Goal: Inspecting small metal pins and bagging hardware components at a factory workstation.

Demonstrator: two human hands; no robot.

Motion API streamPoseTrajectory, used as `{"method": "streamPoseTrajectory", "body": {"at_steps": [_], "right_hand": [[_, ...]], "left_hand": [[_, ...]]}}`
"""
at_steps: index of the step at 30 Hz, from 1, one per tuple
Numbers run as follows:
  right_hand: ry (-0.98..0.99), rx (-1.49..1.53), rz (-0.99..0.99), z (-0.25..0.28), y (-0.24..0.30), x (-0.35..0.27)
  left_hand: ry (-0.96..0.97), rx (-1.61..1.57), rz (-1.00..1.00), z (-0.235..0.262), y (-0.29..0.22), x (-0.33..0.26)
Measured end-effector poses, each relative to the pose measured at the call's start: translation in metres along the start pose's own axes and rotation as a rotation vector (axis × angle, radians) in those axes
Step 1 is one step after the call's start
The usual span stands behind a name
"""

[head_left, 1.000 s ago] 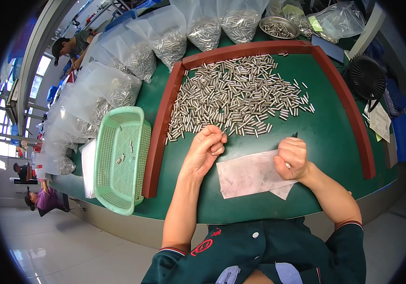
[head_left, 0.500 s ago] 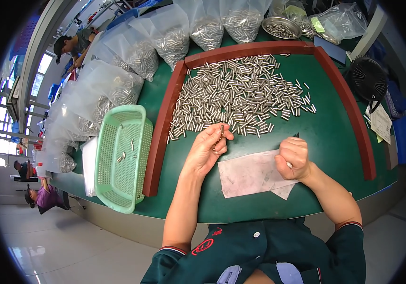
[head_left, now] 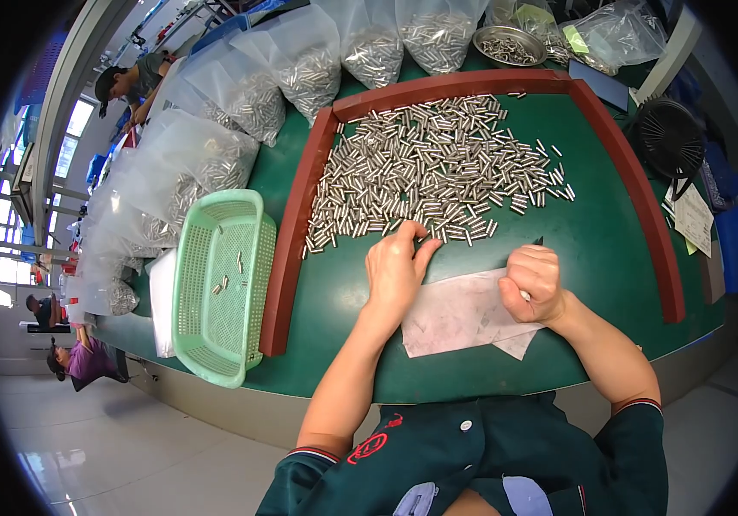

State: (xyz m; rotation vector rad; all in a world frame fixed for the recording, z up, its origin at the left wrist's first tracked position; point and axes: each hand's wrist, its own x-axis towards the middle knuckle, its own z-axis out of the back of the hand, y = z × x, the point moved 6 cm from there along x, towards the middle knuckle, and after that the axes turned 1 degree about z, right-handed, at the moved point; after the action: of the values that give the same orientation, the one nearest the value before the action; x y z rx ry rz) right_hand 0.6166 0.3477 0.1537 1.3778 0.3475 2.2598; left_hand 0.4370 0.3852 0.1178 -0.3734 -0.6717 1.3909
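At the near edge of a spread heap of short silver metal pins (head_left: 437,168), my left hand (head_left: 395,271) is palm down. Its fingers are curled, with the thumb close to the forefinger; what they hold, if anything, is hidden beneath them. My right hand (head_left: 534,279) makes a fist around a thin pen-like tool (head_left: 540,241). The tool's dark pointed tip sticks out at the top of the fist, and a small pale end shows below. Under and between both hands lies a stained, pinkish-white cloth or paper sheet (head_left: 450,322) on the green tabletop (head_left: 343,344).
A dark red raised border (head_left: 287,267) frames the pins left, far and right. Left of it sits a green plastic basket (head_left: 205,335) with several pins. Clear bags of pins (head_left: 304,73) line the back and left. A metal bowl (head_left: 511,60) and black fan (head_left: 668,142) stand beyond.
My left hand has turned from palm up, with pins held at its fingertips, to palm down, and has shifted right against the heap's edge. My right fist has stayed nearly still.
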Motion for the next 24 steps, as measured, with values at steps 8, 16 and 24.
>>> {"method": "streamPoseTrajectory", "body": {"at_steps": [8,16,24], "right_hand": [[-0.003,-0.009,0.001,0.002,0.002,0.002],[-0.001,-0.003,0.002,0.006,0.003,0.002],[-0.006,-0.003,0.0,0.007,-0.001,0.002]], "left_hand": [[0.064,0.1,-0.028,-0.003,0.0,0.0],[0.378,-1.298,0.426,-0.009,0.016,-0.004],[0.405,-1.582,0.649,-0.018,0.017,-0.007]]}}
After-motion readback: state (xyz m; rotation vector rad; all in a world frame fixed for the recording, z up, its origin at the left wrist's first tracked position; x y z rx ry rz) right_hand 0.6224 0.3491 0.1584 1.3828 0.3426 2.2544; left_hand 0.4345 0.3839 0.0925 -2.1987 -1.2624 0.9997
